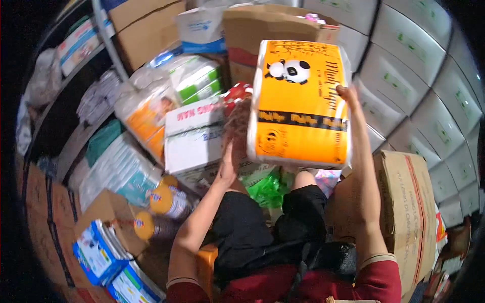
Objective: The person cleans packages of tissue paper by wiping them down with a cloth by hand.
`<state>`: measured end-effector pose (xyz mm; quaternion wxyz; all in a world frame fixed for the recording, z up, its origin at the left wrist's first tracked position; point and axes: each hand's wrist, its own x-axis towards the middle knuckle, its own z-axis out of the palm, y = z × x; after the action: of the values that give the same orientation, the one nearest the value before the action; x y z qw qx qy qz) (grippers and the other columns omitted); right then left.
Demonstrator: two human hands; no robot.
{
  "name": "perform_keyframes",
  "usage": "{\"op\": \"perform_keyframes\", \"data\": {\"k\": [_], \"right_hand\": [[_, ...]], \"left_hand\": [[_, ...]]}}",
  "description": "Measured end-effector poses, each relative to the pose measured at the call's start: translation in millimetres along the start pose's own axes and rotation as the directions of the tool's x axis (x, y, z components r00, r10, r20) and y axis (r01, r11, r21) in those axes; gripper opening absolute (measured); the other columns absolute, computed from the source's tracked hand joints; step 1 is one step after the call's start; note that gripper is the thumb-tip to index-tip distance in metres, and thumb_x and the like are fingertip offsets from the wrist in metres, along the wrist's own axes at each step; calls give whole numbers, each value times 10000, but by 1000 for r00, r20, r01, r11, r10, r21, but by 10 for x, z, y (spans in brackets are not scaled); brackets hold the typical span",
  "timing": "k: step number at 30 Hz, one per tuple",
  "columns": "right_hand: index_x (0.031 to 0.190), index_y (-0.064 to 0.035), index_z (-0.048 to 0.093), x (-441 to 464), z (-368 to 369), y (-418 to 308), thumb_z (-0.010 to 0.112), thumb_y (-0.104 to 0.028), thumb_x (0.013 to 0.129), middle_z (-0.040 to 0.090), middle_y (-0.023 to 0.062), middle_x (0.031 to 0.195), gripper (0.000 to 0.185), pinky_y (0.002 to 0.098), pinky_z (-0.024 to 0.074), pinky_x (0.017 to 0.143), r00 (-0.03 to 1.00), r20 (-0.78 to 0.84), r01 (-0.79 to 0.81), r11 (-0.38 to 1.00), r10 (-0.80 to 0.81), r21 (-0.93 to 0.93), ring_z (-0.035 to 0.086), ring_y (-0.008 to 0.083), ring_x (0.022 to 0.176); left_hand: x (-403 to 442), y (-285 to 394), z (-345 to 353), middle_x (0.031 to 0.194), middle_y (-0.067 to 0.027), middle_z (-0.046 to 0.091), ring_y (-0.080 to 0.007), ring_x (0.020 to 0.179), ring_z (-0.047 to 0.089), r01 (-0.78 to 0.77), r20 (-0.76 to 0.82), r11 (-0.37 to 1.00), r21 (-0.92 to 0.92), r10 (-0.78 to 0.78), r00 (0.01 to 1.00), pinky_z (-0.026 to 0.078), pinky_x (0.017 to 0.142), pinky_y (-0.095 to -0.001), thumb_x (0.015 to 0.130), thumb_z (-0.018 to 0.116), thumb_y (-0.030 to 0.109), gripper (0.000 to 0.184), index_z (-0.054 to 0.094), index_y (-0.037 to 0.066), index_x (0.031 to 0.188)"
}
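Note:
A bulky, plastic-wrapped orange pack (298, 139) with a panda print is held up in front of me, its printed face toward the camera. My right hand (347, 96) grips its right edge, the thumb on the front and the other fingers hidden behind. Close to the pack's lower left side is my left hand (230, 164), slightly blurred, with its fingers stretched upward; whether it touches the pack is unclear. Behind that hand stands a white carton (192, 139) with printed lettering. Below the pack, a green plastic bag (268, 191) lies between my knees.
Orange-lidded jars (162, 196) and blue packs (101, 255) are at the left. Farther back are orange-and-clear packs (146, 121) and a large open cardboard box (242, 38). Stacked white boxes (404, 81) line the right, above a brown carton (406, 212).

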<state>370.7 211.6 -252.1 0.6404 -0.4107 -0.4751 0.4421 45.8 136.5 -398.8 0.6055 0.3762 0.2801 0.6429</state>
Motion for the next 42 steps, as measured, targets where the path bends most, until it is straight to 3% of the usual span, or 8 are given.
{"op": "perform_keyframes", "data": {"k": [4, 9, 14, 17, 24, 26, 36, 42], "right_hand": [[1403, 13, 98, -379, 1154, 191, 717, -217, 722, 471, 199, 1215, 948, 350, 361, 967, 999, -26, 48, 984, -44, 173, 452, 259, 1154], [1406, -23, 143, -432, 2228, 1153, 736, -285, 693, 317, 280, 1327, 963, 419, 283, 1026, 996, -82, 49, 991, -39, 124, 321, 367, 1230], [1426, -78, 110, -719, 2731, 1578, 719, -447, 680, 114, 318, 1355, 1031, 456, 216, 1065, 987, -127, -120, 976, 98, -180, 148, 463, 1288], [1419, -37, 112, -732, 2751, 1803, 728, -472, 666, 220, 342, 1327, 1066, 422, 288, 1035, 946, -148, -317, 916, 288, -244, 275, 424, 1254], [1222, 4, 452, -107, 1623, 2161, 706, -339, 707, 508, 265, 1104, 669, 422, 468, 827, 944, 330, 175, 854, -4, -490, 571, 407, 901], [1233, 19, 389, -201, 1498, 1825, 680, -329, 745, 595, 245, 989, 666, 408, 494, 743, 943, 284, 332, 433, -174, -838, 628, 346, 854], [863, -21, 635, 139, 1407, 1859, 579, -187, 726, 631, 224, 773, 223, 424, 498, 685, 794, 603, 531, 393, 77, -751, 628, 351, 721], [959, -30, 576, 425, 1257, 188, 470, -148, 918, 601, 30, 834, 165, 274, 460, 737, 770, 625, 206, 977, -128, -54, 577, 145, 793]], "left_hand": [[-431, 697, 272, 1402, -125, 332, -297, 1289, 307, 222, 166, 790, -572, -154, 974, 244, 1042, -531, 828, 457, 632, 775, 300, 117, 1385], [-273, 980, -251, 1346, -27, 427, -252, 1228, 399, -174, -446, 954, -245, 48, 894, 322, 1005, -484, 858, 517, 508, 627, 383, 130, 1340], [205, 840, -1335, 1265, -41, 512, -223, 1145, 495, -174, -452, 977, -120, 102, 886, 405, 955, -410, 820, 633, 410, 603, 428, 122, 1308], [357, 792, -1630, 1236, -70, 537, -236, 1083, 547, -67, -519, 996, -56, 28, 854, 458, 902, -399, 811, 650, 353, 577, 437, 99, 1283], [480, 821, -1772, 1195, -115, 550, -244, 1045, 574, 21, -539, 996, -89, -66, 840, 498, 851, -434, 735, 712, 306, 690, 381, 62, 1289], [595, 749, -2036, 1188, -116, 557, -249, 1050, 573, 45, -587, 990, -131, -114, 802, 497, 850, -437, 718, 722, 316, 730, 360, 65, 1301], [737, 1068, -1540, 1161, -61, 603, -256, 1008, 601, 123, -569, 992, -40, -124, 813, 472, 880, -447, 781, 653, 367, 501, 534, 115, 1198], [825, 938, -1604, 1189, -118, 552, -261, 1061, 553, 141, -476, 989, 40, -105, 873, 461, 888, -401, 760, 681, 347, 597, 468, 60, 1240]]}}
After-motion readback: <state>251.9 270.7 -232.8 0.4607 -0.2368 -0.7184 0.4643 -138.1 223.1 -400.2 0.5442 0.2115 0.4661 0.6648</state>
